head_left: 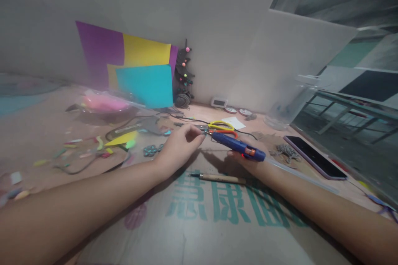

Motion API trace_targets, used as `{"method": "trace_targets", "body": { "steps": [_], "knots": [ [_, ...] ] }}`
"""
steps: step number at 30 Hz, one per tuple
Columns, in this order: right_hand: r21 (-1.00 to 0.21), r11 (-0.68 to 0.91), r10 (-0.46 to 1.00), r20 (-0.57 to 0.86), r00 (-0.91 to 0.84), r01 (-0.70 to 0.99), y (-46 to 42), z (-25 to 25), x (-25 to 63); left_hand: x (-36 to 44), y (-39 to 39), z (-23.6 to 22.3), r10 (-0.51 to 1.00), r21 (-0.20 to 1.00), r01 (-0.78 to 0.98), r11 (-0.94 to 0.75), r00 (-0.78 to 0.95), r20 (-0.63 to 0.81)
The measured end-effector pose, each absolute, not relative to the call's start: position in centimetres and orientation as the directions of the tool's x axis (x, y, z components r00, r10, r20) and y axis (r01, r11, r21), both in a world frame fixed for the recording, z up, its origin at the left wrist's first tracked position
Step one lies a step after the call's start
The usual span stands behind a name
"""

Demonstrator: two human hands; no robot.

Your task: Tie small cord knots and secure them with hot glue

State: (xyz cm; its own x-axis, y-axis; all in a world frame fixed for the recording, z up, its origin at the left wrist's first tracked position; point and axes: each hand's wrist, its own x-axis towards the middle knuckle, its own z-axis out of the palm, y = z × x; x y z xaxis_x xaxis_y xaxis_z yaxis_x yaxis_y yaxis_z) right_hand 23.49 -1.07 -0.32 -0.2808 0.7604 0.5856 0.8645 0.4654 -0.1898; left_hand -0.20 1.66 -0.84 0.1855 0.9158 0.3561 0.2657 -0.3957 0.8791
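Observation:
My right hand (pixel 245 161) grips a blue hot glue gun (pixel 238 146), its nozzle pointing left and a clear glue stick (pixel 298 174) trailing from its back. My left hand (pixel 180 145) is closed in a pinch just in front of the nozzle, holding something small I cannot make out. Both hands hover over a cardboard sheet (pixel 217 215) with green printed characters. A wooden-handled tool (pixel 219 179) lies on the cardboard just below the hands.
Yellow and orange scissors (pixel 222 128) lie beyond the gun. A phone (pixel 314 156) rests at right near a clear jar (pixel 287 105). Coloured paper sheets (pixel 137 70) lean on the wall. Scraps and a black cable (pixel 93 149) litter the left side.

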Motion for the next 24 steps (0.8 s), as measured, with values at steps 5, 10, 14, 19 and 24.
{"method": "trace_targets", "body": {
  "steps": [5, 10, 14, 19, 24],
  "knots": [
    [-0.203, 0.477, 0.764, 0.576, -0.290, 0.855, -1.22, -0.26, 23.41, -0.14, 1.78, -0.94, 0.918, 0.882, 0.264, -0.391, 0.183, 0.352],
    [-0.198, 0.495, 0.745, 0.598, -0.296, 0.846, -1.26, -0.03, 23.24, -0.19, 1.69, -0.84, 0.918, 0.875, 0.285, -0.393, 0.178, 0.354],
    [-0.190, 0.488, 0.744, 0.602, -0.292, 0.852, -1.29, -0.05, 23.20, -0.21, 1.67, -0.81, 0.918, 0.876, 0.281, -0.391, 0.186, 0.350],
    [-0.193, 0.476, 0.743, 0.610, -0.275, 0.858, -1.24, -0.26, 23.23, -0.22, 1.64, -0.83, 0.920, 0.878, 0.282, -0.388, 0.182, 0.348],
    [-0.189, 0.485, 0.740, 0.608, -0.286, 0.854, -1.38, 0.11, 23.11, -0.25, 1.54, -0.71, 0.919, 0.881, 0.270, -0.389, 0.186, 0.349]
  ]
}}
